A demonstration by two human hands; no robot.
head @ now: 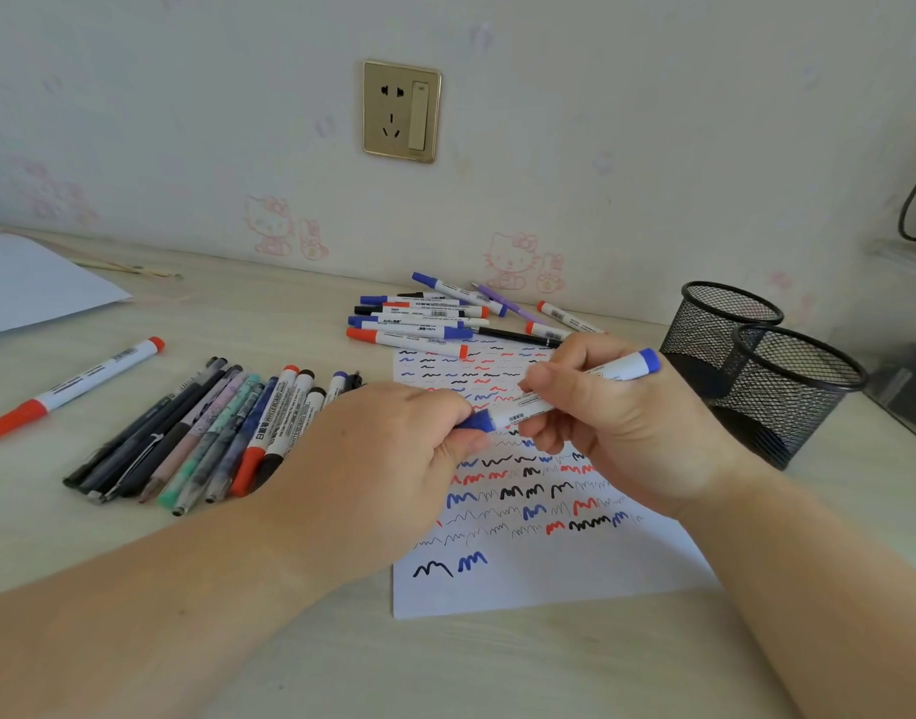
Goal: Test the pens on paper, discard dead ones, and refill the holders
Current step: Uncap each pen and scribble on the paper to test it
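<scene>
At the centre of the frame the fingers of the left hand [393,454] were curled round the blue cap [475,421] of a blue marker [564,394], pinching it, while the right hand [616,407] gripped the white barrel between thumb and fingers, the blue tail end pointing toward the upper right. Whether the cap was seated or partly off could not be told — the left fingers hid the joint.

Under both hands lay the test paper [523,578], covered in red, blue and black squiggles. Left of it sat a row of pens and markers [212,433], with a lone red marker [72,389] farther left; a loose pile of markers [430,319] lay above the sheet near the wall. Two black mesh holders [767,365] stood at the right, nothing visible inside them.

The risks were probably these — a sudden release of the cap could jerk the tip across the fingers or the sheet, and a forearm could sweep the row on the left and mix the groups.
</scene>
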